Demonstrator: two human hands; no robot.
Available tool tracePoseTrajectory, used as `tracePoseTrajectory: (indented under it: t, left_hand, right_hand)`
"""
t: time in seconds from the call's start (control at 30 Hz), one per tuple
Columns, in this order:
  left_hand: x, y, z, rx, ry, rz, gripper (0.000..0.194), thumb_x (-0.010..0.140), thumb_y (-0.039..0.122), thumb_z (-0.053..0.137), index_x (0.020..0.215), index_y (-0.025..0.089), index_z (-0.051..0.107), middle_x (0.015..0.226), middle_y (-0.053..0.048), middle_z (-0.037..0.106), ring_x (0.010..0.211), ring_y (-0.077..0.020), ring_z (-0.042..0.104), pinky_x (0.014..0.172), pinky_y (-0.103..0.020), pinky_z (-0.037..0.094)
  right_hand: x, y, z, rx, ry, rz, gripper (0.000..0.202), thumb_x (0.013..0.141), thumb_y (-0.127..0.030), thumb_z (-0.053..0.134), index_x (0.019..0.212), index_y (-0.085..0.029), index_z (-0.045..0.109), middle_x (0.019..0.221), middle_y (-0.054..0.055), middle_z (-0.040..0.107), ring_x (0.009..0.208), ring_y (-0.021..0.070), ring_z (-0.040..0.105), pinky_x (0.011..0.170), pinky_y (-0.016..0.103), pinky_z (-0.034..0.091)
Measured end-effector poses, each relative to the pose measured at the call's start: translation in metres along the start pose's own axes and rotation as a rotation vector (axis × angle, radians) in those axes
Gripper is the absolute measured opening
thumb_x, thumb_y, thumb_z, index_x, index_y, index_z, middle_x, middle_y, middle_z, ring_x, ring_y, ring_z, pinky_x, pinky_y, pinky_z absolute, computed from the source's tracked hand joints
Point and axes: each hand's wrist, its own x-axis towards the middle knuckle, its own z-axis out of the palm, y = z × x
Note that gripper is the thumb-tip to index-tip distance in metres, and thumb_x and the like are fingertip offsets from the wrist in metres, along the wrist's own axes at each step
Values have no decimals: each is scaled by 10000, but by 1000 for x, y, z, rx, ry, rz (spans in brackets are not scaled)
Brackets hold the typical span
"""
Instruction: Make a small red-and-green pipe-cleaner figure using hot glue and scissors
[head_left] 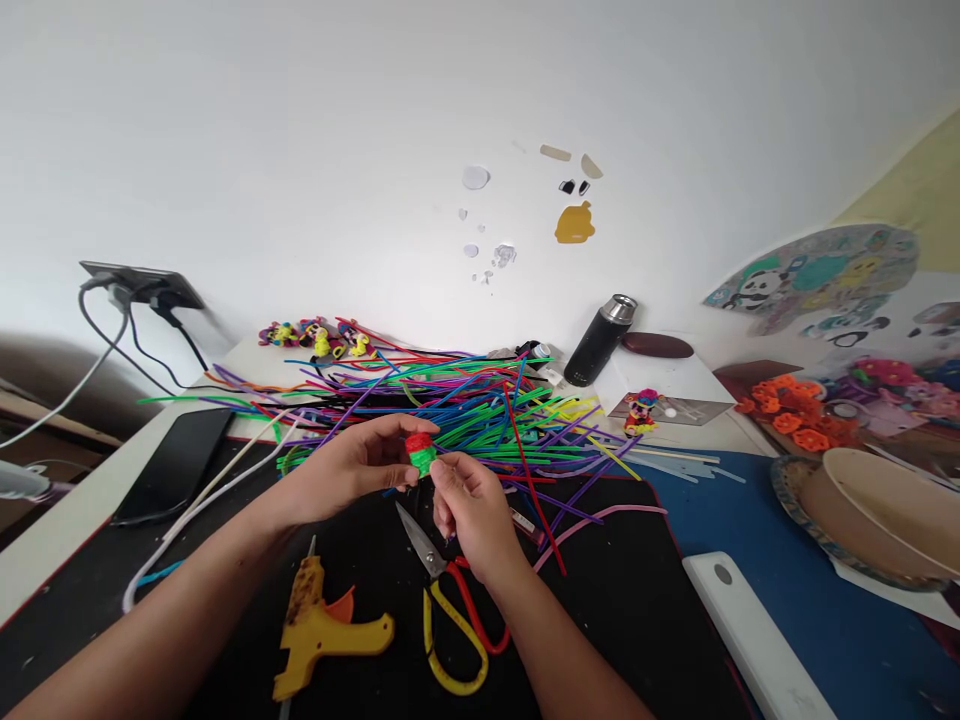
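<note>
Pinching a small red-and-green banded roll of fuzzy stems (421, 455), the left hand (337, 475) has thumb and forefinger spread only to its width, above the black cloth-like mat (607, 610). The right hand (472, 505) has its thumb and forefinger nearly together on the green side; whether its curled lower fingers hold anything else, I cannot tell. Uneven pulling there might loosen the coils. Just below lie scissors with metal blades and red and yellow handles (433, 562), tip towards the left fingers, so a dipping hand could get pricked. Nearer the left forearm rests a yellow plastic glue gun (315, 635); if hot, its nozzle could burn a careless brush. Beyond spreads a tangled heap of multicoloured fuzzy stems (465, 410), where a slipped roll could snag.
</note>
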Motion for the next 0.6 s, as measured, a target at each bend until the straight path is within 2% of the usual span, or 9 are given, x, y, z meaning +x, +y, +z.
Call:
tracePoseTrajectory:
  t: [0.17,0.37,0.6]
  left_hand:
    - [-1,5,2,-58,-12,-18,495,874,239,904,1341,227,744,1066,-46,718,934,-181,682,808,-290,559]
    - [0,2,8,-129,33,-9,508,844,234,941,1326,222,781,990,-35,735,819,-161,673,776,-303,575]
    - [0,-2,16,-228,82,40,484,819,286,992,1273,225,837,953,-52,762,743,-144,676,681,-260,571]
  right_hand:
    - [0,0,0,58,-5,6,564,915,-740,758,788,-219,580,530,-84,489,413,82,406,437,234,278]
    - [1,0,2,183,-11,56,548,858,-698,851,844,-223,579,534,-110,463,409,68,359,432,228,225]
    - [-3,-1,5,402,-101,129,583,833,-659,923,863,-227,534,569,-120,469,421,47,349,445,210,210]
